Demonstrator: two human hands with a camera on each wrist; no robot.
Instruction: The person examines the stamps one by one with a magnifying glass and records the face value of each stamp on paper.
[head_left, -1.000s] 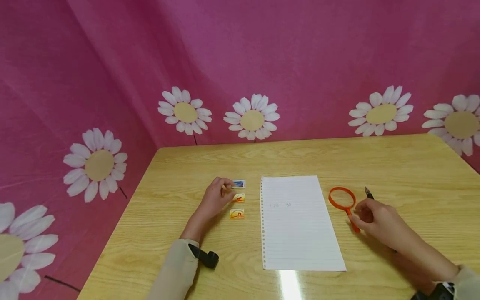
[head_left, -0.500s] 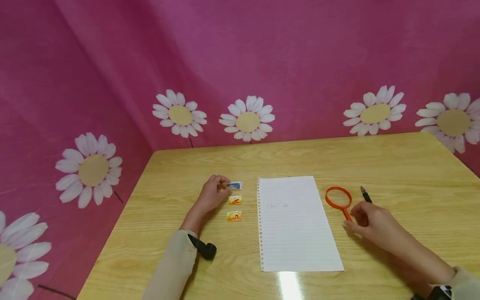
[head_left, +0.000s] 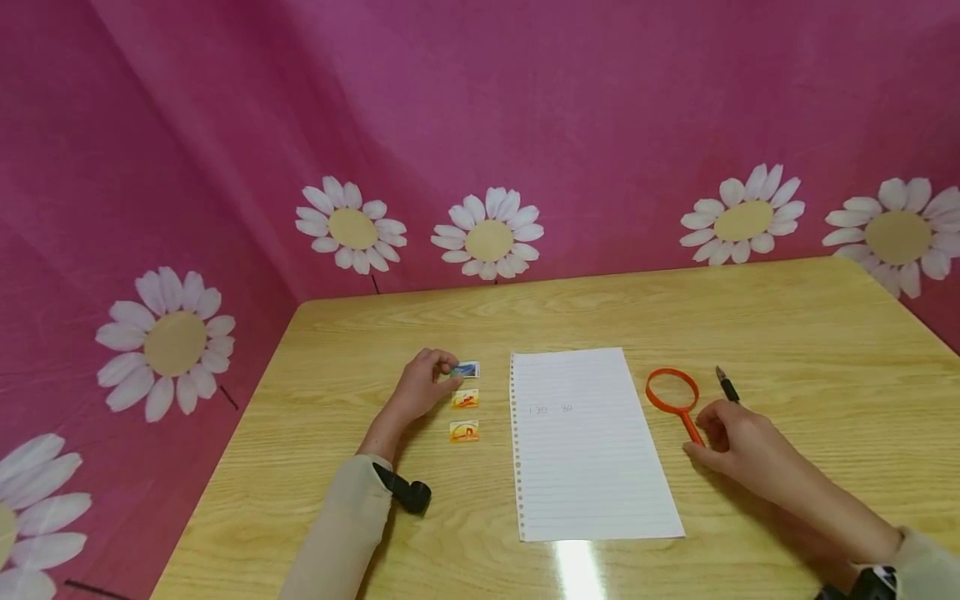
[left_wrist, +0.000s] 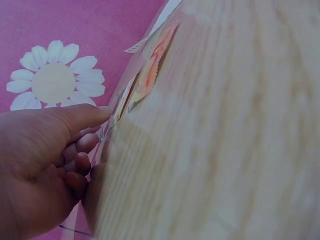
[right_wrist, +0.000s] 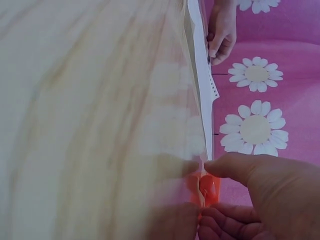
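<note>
The blue stamp [head_left: 466, 369] is pinched at the left grip [head_left: 422, 387], half hidden by fingertips. The magnifier [head_left: 672, 395] handle is enclosed in the right grip [head_left: 731, 439]; a pen [head_left: 726, 387] is partly hidden behind it.

Sheet of lined paper [head_left: 585, 442], centre of the head view: two faint handwritten numbers stand side by side in its upper left part, the first appearing to read "120", the second "80"; both are too pale and small to confirm. Three small stamps [head_left: 465, 398], in a column just left of the sheet: printed pictures only, any lettering too small to read. No other text, label or sign is legible.
</note>
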